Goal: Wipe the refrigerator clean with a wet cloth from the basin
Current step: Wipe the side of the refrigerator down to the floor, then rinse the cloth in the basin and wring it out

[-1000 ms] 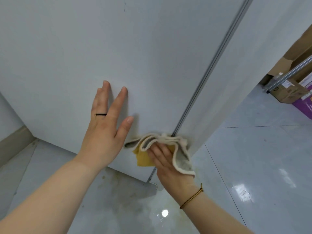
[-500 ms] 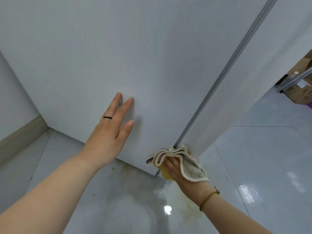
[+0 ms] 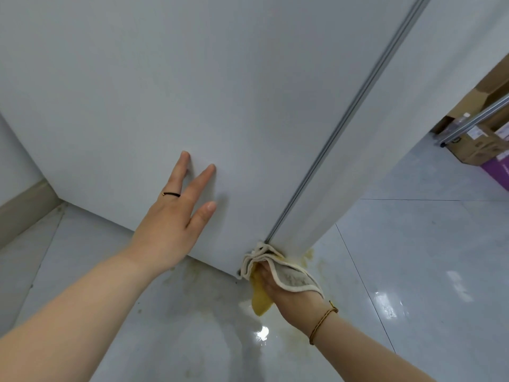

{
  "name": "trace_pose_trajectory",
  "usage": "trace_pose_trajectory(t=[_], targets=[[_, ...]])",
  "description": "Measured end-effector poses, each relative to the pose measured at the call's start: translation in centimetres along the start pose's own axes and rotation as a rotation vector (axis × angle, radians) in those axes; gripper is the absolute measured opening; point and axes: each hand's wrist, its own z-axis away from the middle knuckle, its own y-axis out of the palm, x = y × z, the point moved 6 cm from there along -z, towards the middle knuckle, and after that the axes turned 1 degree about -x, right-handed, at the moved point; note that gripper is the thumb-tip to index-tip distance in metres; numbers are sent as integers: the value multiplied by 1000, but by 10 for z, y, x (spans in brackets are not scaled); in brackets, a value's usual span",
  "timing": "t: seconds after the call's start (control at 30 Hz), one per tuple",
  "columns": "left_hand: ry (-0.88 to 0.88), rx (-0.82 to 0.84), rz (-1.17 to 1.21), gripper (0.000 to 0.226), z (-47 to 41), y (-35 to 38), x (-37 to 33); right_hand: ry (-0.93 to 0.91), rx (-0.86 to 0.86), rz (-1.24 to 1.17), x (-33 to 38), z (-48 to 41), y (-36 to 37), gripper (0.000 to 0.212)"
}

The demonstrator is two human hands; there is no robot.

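Down low, the right hand (image 3: 286,292) grips the cloth (image 3: 278,267) against the refrigerator (image 3: 220,92) bottom corner; left hand (image 3: 176,216) flat, fingers straight, presses the door.

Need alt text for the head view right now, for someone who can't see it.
The right hand presses a cloth to the refrigerator's bottom corner at the floor. The left hand lies flat on its side panel, and yellowish stains mark the wet tiles nearby.

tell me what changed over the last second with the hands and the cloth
The right hand slid the cloth down the metal strip to the refrigerator's bottom corner, by the floor. The left hand stayed flat on the door, and the right kept gripping the cloth.
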Motion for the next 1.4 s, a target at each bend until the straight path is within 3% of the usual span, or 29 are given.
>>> trace_pose_trajectory(t=[0.07,0.17,0.3,0.43,0.53,0.63,0.7,0.8,0.9,1.03,1.17,1.3,1.4], targets=[[-5,-6,12,49,0,0,-4,-29,-43,-28,-9,4,-7,60],[-37,-56,43,49,-2,-6,-11,-81,-167,9,-23,4,-58,39],[46,-198,105,44,6,-27,-34,-48,-345,20,-25,-4,-131,38],[8,-124,258,30,6,-56,-62,105,-525,-319,-18,-26,-219,44],[-56,-102,382,45,-11,-102,-105,298,-601,-687,-36,-52,-299,42],[-65,-94,513,49,-30,-163,-170,508,-475,-1113,-57,-75,-374,29],[-52,-117,518,62,-43,-207,-206,505,-395,-1244,-62,-87,-420,16],[-48,-128,440,78,-62,-280,-259,413,-222,-1486,-60,-113,-488,14],[-64,-79,386,60,-80,-345,-316,333,-62,-1608,-53,-139,-554,16],[-114,-81,448,26,-94,-410,-372,362,152,-1818,-43,-162,-616,3],[-188,-213,456,9,-95,-478,-418,275,315,-1930,-33,-181,-685,35],[-298,-423,473,12,-72,-540,-446,105,255,-1882,-28,-192,-741,29],[-356,-564,428,15,-52,-567,-453,-60,266,-1865,-15,-191,-758,51]])
